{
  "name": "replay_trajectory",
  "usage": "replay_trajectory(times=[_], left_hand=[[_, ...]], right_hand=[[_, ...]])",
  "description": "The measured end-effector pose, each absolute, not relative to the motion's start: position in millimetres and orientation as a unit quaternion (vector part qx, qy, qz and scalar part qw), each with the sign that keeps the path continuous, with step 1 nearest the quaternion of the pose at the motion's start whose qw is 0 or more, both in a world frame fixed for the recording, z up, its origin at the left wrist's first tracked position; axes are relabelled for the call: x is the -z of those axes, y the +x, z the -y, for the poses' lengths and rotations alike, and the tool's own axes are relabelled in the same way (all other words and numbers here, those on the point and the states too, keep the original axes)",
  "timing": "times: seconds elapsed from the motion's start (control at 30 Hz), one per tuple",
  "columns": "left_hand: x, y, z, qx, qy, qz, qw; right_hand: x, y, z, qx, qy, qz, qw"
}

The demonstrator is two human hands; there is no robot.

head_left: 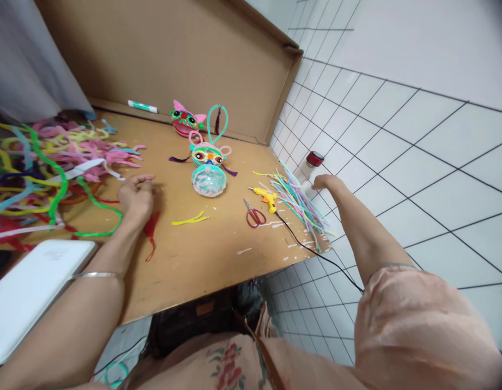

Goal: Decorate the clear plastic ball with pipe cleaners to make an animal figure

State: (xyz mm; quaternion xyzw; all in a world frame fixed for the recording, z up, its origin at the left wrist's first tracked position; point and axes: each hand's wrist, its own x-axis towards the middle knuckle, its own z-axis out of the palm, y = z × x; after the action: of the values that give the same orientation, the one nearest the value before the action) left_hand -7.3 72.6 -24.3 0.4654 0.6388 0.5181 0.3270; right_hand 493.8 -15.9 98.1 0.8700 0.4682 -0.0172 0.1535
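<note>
Beside the pile of fuzzy pipe cleaners (82,146), my left hand (137,199) rests low over the table with its fingers curled in. Whatever it may hold is hidden. A red tassel (151,230) lies by that wrist. My right hand (327,183) reaches to the table's right edge, next to a clear jar with a red lid (314,158). Its fingers are mostly hidden, so a grip cannot be made out. Between the hands stands a lion-like head (209,155) with pink loop ears and a teal loop; its open lower bowl (209,180) faces me.
A second lion-like head (186,120) and a glue stick (142,106) sit at the back. Red-handled scissors (255,216), a corded yellow glue gun (266,199) and thin pastel sticks (301,200) lie right. A yellow pipe cleaner piece (190,219) lies mid-table; a white power bank (39,292) is front left.
</note>
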Motion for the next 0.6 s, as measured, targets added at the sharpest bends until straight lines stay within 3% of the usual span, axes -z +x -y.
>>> replay_trajectory(times=[0.13, 0.23, 0.6], left_hand=[[21, -7, -70, -0.516, 0.472, -0.641, 0.317], [24, -7, -72, -0.512, 0.473, -0.642, 0.320], [20, -5, -69, -0.525, 0.462, -0.627, 0.343]], right_hand=[[-91, 494, 19, 0.122, 0.871, -0.422, 0.220], [-84, 493, 25, 0.153, 0.871, -0.411, 0.221], [-57, 484, 48, 0.127, 0.886, -0.408, 0.182]])
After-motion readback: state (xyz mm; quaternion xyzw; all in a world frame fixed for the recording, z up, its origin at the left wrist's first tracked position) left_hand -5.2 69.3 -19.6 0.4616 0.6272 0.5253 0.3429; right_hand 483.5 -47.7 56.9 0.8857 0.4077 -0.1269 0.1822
